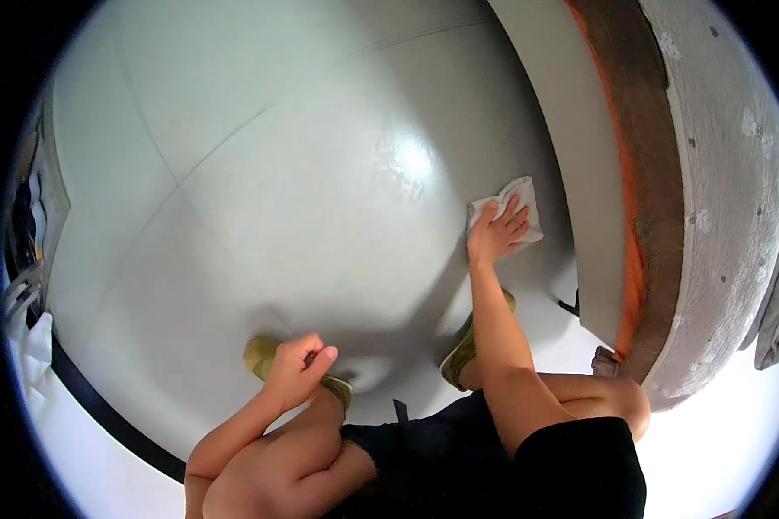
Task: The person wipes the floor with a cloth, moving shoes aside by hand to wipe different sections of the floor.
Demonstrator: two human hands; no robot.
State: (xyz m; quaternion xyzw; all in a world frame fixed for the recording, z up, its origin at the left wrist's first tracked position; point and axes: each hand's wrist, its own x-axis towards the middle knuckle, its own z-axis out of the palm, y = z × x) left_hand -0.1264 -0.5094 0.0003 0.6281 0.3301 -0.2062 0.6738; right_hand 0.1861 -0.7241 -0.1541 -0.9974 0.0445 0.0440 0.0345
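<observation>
A white cloth (528,195) lies bunched on the pale floor (320,199). My right hand (498,232) presses flat on top of it, with the fingers spread apart. Part of the cloth is hidden beneath the palm. My left hand (299,370) is curled into a loose fist above my left knee and shoe, apart from the cloth. Nothing shows between its fingers.
A bed or sofa with a light textured cover (727,199) and a grey base panel (571,130) stands along the right. My green shoes (262,355) are planted on the floor. Household items and white fabric (36,355) line the left edge.
</observation>
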